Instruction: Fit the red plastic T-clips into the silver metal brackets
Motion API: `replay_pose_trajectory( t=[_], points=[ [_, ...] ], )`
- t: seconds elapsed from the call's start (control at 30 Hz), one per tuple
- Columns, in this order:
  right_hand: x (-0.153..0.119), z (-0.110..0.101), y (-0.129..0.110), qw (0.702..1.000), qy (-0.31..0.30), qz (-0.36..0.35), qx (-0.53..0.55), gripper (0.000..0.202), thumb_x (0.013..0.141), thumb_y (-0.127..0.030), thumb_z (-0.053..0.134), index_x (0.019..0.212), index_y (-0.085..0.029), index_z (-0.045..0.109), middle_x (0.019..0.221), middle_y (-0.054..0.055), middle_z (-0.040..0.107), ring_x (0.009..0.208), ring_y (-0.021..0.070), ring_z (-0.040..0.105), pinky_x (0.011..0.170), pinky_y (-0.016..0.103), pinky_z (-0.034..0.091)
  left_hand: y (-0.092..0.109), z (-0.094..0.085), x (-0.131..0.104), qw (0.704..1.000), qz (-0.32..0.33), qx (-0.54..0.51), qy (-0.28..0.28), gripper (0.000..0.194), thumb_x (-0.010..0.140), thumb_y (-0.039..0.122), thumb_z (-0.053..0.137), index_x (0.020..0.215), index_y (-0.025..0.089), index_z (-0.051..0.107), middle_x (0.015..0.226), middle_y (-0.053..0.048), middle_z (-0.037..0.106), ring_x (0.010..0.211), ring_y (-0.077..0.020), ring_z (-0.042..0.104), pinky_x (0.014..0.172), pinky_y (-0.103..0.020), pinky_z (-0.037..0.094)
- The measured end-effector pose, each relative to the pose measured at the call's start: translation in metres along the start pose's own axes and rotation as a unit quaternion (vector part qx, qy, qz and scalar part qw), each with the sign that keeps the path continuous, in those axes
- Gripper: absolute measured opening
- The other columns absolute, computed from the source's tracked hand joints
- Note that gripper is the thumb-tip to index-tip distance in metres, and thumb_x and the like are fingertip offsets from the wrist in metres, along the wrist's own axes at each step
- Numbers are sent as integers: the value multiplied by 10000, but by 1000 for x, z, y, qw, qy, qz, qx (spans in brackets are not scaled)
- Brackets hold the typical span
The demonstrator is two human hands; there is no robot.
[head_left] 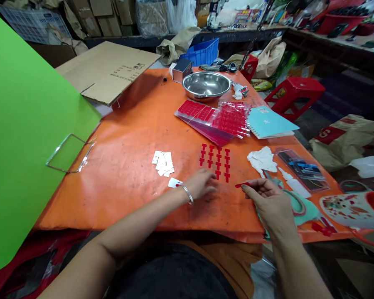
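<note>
Red piece [239,185] pinched at one end, thumb and forefinger of right hand [268,195]; free end juts toward left hand [202,183], inboard of near edge of table [137,203]. Left fingers loosely spread beside red T-shaped pieces [218,165].

A slim red piece [239,185] is pinched between thumb and fingers of the right hand [269,201], just above the table [137,145], one end pointing left. Beside it, small flat red T-shaped pieces [218,158] lie apart from one another in four columns; the two right columns show four each, the two left three each, near the left hand [202,185]. Left of these, white cards [164,162] overlap in a loose, uneven pile. One white card [172,182] with red on it lies separately, partly hidden by the left wrist.
</note>
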State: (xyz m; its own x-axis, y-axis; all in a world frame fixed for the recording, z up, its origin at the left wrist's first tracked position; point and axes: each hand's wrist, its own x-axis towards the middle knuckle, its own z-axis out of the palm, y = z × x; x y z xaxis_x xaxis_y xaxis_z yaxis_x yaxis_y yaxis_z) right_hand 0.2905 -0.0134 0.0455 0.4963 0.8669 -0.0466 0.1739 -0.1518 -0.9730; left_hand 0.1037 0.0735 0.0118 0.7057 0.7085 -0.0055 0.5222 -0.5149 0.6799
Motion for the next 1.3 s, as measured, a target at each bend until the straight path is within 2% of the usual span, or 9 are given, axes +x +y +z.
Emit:
replay_pose_trajectory(
  t=[0.07, 0.2, 0.37, 0.47, 0.77, 0.93, 1.07, 1.13, 1.3],
  points=[
    [-6, 5, 0, 1000, -20, 8, 8, 281, 567, -342, 757, 712, -177, 583, 630, -1, 588, 543, 113, 524, 495, 217, 445, -20, -33, -4, 996, -55, 27, 58, 200, 789, 139, 521, 954, 134, 633, 944, -82, 608, 868, -176, 556, 819, -288, 445],
    [-16, 16, 4, 998, -49, 20, 19, 298, 561, -365, 767, 694, -174, 582, 608, 0, 582, 538, 115, 522, 478, 213, 437, -75, -101, -21, 972, -151, 161, 77, 355, 712, 34, 469, 1000, 124, 656, 973, -111, 606, 923, -220, 543, 847, -321, 418],
    [-21, 31, 2, 998, -58, 34, 20, 313, 554, -389, 770, 672, -169, 580, 593, -3, 575, 517, 108, 509, 475, 216, 435, -121, -135, -37, 952, -181, 247, 4, 468, 704, 99, 521, 1139, 242, 616, 1182, -107, 508, 1076, -270, 467, 911, -357, 369],
    [-23, 38, 1, 997, -72, 31, 23, 305, 567, -379, 765, 686, -168, 580, 620, 2, 586, 530, 110, 515, 483, 218, 433, -130, -136, -39, 955, -185, 230, -17, 403, 686, 179, 595, 1081, 244, 645, 1141, -103, 514, 1064, -268, 462, 918, -351, 360],
    [-29, 47, 0, 995, -99, 16, 11, 274, 610, -372, 748, 701, -168, 588, 631, 3, 584, 533, 114, 509, 499, 230, 429, -135, -145, -65, 962, -207, 173, 47, 240, 652, 364, 678, 760, 153, 638, 872, -81, 557, 889, -210, 486, 748, -264, 396],
    [-33, 51, 2, 996, -87, 21, 24, 277, 607, -374, 746, 691, -172, 577, 634, 0, 571, 542, 113, 503, 496, 226, 425, -126, -142, -84, 963, -250, 73, 74, 231, 690, 383, 637, 766, 167, 608, 710, -26, 600, 630, -140, 485, 585, -232, 348],
    [-37, 56, 4, 994, -87, 48, 53, 273, 613, -353, 750, 697, -170, 566, 618, -14, 556, 542, 104, 500, 502, 215, 422, -102, -119, -95, 948, -267, -48, 165, 215, 712, 381, 614, 754, 171, 633, 730, -27, 634, 682, -150, 537, 617, -240, 389],
    [-40, 60, 4, 992, -89, 58, 75, 279, 616, -348, 753, 710, -172, 558, 628, -20, 556, 551, 101, 507, 511, 211, 427, -81, -100, -97, 920, -272, -212, 187, 258, 703, 405, 630, 748, 153, 608, 713, -23, 636, 667, -145, 569, 638, -253, 434],
    [-46, 73, 3, 984, -112, 76, 113, 293, 615, -347, 750, 728, -175, 541, 640, -17, 564, 555, 106, 513, 509, 213, 431, -20, -51, -90, 767, -287, -564, 101, 314, 690, 371, 702, 836, 121, 581, 740, -52, 671, 589, -108, 607, 610, -237, 498]
  ],
)
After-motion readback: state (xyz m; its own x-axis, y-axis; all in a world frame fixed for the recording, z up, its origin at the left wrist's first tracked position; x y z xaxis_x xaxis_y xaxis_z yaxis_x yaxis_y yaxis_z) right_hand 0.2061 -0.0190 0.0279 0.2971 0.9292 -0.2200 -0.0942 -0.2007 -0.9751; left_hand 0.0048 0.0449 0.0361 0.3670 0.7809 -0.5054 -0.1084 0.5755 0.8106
